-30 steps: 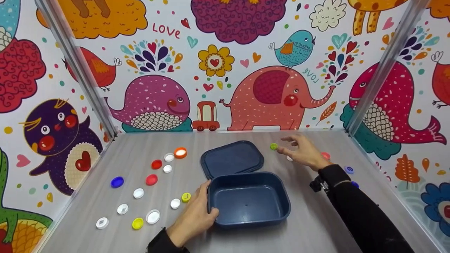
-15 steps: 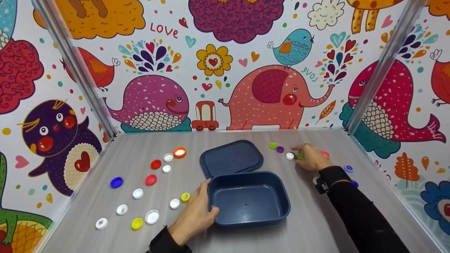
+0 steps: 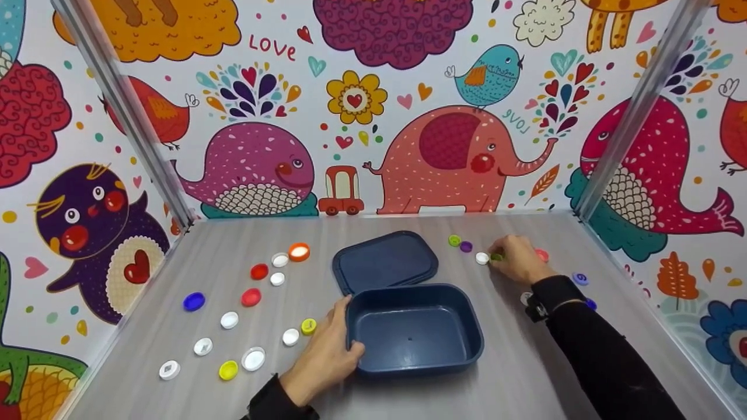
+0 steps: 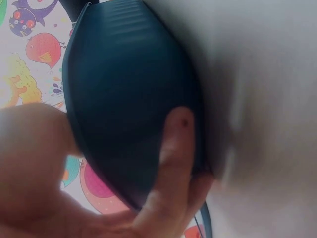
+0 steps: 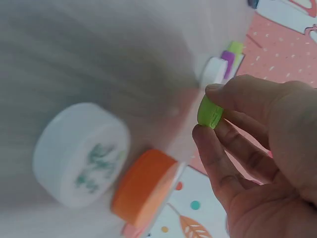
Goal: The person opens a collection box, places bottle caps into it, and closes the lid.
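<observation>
Cap, green, in right hand; left hand on box

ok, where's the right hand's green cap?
Head view: the green cap is right of the navy lid, beside a white cap, pinched by the right hand.

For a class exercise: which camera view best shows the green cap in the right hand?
Right wrist: the green cap looks large, pinched by the right hand. The head view shows it small, partly hidden; the left wrist view lacks it.
</observation>
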